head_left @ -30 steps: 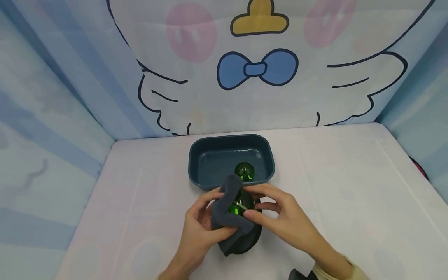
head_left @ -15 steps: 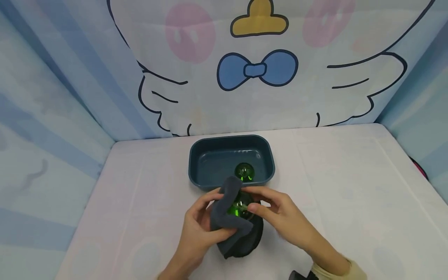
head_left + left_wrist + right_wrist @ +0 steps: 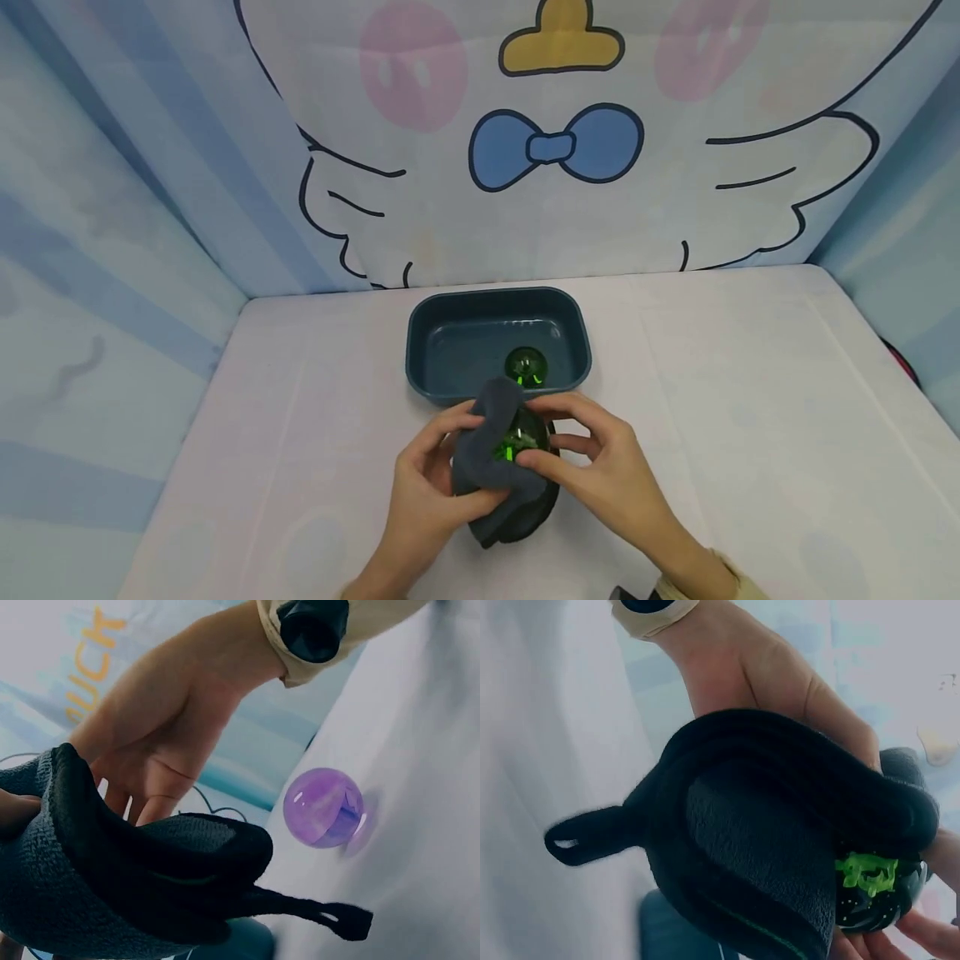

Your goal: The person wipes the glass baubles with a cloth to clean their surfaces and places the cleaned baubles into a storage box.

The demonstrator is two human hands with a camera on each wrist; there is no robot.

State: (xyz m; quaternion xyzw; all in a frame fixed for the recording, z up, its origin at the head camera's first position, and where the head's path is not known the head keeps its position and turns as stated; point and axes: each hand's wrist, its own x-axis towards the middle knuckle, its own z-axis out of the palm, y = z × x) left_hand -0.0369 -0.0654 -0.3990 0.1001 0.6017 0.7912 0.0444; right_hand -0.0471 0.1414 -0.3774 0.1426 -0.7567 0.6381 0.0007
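My left hand [image 3: 423, 492] grips a thick dark grey cloth [image 3: 476, 454], thumb at the front and fingers behind. The cloth has a black edge and a looped tab [image 3: 349, 921] in the left wrist view. It folds partly around a clear green ball [image 3: 521, 429]. My right hand [image 3: 611, 458] holds that ball from the right, thumb on its near side and fingers at its far side. A bright green shape [image 3: 870, 874] shows within the ball in the right wrist view. Cloth and ball are in front of a dark blue tray [image 3: 450, 350].
Another clear green ball [image 3: 527, 367] sits in the tray, near its front right. A clear purple ball [image 3: 324, 808] lies on the white table [image 3: 420, 847] in the left wrist view. A patterned curtain [image 3: 551, 225] rises behind the tray.
My right thumb and fingers have shifted on the green ball, away to the right and then back over its near side. The left hand keeps its grip on the cloth.
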